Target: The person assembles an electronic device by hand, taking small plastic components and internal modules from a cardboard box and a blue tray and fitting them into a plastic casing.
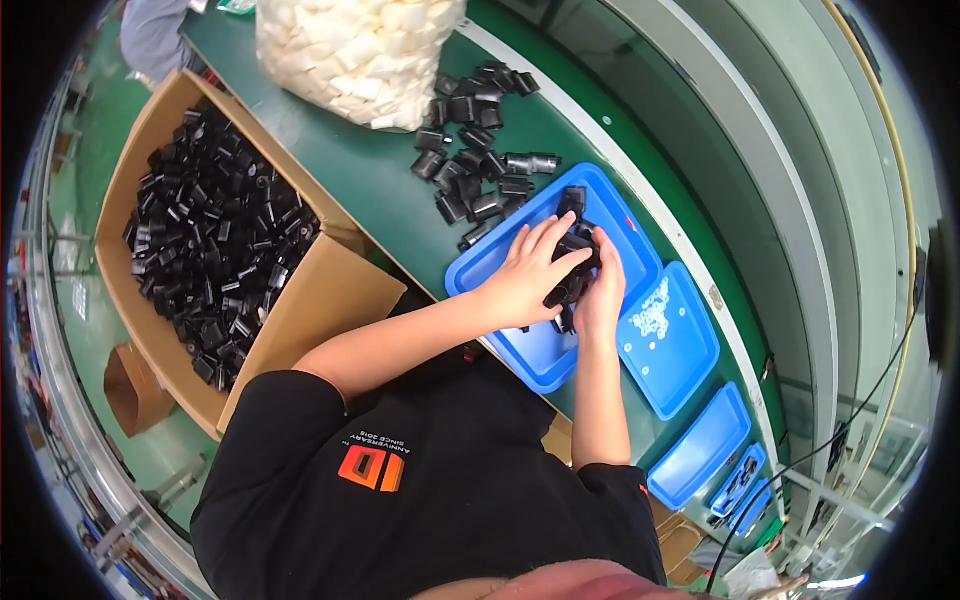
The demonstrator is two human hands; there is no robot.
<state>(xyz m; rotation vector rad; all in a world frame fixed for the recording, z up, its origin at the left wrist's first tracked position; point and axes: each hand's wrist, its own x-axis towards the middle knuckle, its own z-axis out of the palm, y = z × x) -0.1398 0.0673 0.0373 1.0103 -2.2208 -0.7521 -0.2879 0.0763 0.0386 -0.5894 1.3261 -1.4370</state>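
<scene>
Both my hands are over a large blue plastic tray (pixel 470 277), cupped around a cluster of small black plastic parts (pixel 577 243). My left hand (pixel 530 272) lies across the cluster from the left, its fingers curved over the top. From the right, my right hand (pixel 604 290) presses against the same parts with its fingers bent around them. One more black part sits in the tray beyond my fingertips. Some of the cluster is hidden under my palms.
Loose black parts (pixel 468 180) lie on the green table beyond the tray, beside a clear bag of cream-coloured pieces (pixel 350 60). At left stands an open cardboard box (pixel 330 290) full of black parts. A shallow blue tray (pixel 680 370) holds small white pieces (pixel 652 312); smaller blue trays (pixel 705 445) follow.
</scene>
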